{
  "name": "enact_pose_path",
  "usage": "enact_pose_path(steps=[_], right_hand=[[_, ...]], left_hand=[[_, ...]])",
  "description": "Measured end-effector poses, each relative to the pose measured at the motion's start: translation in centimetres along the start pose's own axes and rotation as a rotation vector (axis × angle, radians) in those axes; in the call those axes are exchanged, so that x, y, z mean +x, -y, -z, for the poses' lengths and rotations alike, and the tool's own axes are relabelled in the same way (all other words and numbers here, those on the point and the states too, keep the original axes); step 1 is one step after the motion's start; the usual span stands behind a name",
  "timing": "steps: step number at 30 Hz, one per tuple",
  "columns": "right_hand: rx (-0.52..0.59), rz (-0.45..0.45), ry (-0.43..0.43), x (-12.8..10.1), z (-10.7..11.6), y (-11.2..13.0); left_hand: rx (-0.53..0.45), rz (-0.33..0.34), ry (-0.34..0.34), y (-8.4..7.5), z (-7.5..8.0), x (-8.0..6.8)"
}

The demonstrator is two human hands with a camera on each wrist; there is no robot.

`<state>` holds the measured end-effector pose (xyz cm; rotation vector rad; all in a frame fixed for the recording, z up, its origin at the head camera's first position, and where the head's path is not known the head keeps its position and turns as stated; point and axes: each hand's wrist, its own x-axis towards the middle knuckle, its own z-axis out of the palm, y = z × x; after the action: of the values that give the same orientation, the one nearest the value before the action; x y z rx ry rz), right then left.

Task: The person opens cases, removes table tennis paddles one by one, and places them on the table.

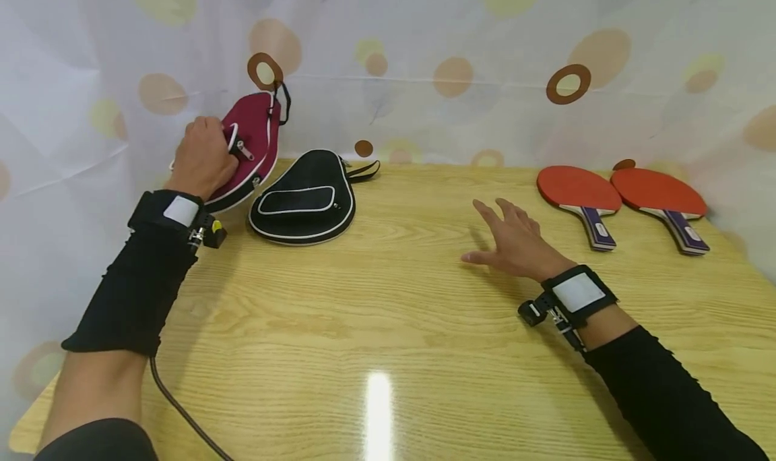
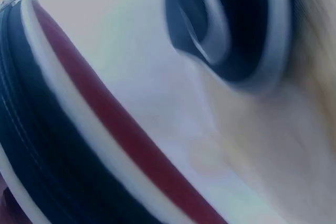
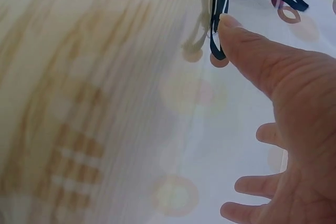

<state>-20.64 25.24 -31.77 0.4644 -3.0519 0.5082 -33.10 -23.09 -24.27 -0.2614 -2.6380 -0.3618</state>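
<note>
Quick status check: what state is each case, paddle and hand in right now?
Red case: lifted and tilted at the table's back left, gripped by the left hand; zipper state unclear.
Black case: lying flat on the table, looks closed, untouched.
Two paddles: lying flat side by side at the back right, untouched.
Left hand: fingers curled on the red case.
Right hand: open, fingers spread, holding nothing.

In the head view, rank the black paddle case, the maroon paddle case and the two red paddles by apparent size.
1. Black paddle case, fully visible, looks largest.
2. Maroon paddle case, tilted and partly hidden by the left hand, so its rank is unsure.
3. Left red paddle and right red paddle look alike.
</note>
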Motion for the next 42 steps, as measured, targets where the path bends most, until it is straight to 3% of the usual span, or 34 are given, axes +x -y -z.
enact_pose_path(steps=[4,11,16,20,28,33,35,38,42], right_hand=[[0.002,-0.005,-0.012,0.0,0.1,0.1],[0.031,-0.021,-0.06,-0.3,0.3,0.1],[0.034,-0.043,-0.13,-0.9,0.7,-0.2],[0.031,-0.069,-0.173,-1.2,0.9,-0.4],[0.041,-0.084,-0.231,-1.8,0.7,-0.5],[0.071,-0.018,-0.253,-1.6,0.7,-0.1],[0.096,0.015,-0.256,-1.5,0.8,0.2],[0.137,0.056,-0.244,-1.2,0.8,0.9],[0.19,0.101,-0.182,-0.7,0.7,1.9]], left_hand=[[-0.024,-0.133,-0.046,-5.1,0.4,0.2],[0.012,-0.418,-0.092,-14.2,-1.0,-0.7],[0.063,-0.483,-0.039,-19.9,-2.4,-2.1],[0.156,-0.522,-0.03,-23.3,-4.6,-3.6],[0.299,-0.551,0.035,-27.7,-9.4,-7.3],[0.349,-0.554,0.115,-29.6,-10.5,-8.1],[0.357,-0.558,0.179,-30.1,-10.4,-7.9],[0.309,-0.555,0.333,-30.2,-9.6,-7.5],[0.109,-0.535,0.592,-28.7,-7.8,-6.7]])
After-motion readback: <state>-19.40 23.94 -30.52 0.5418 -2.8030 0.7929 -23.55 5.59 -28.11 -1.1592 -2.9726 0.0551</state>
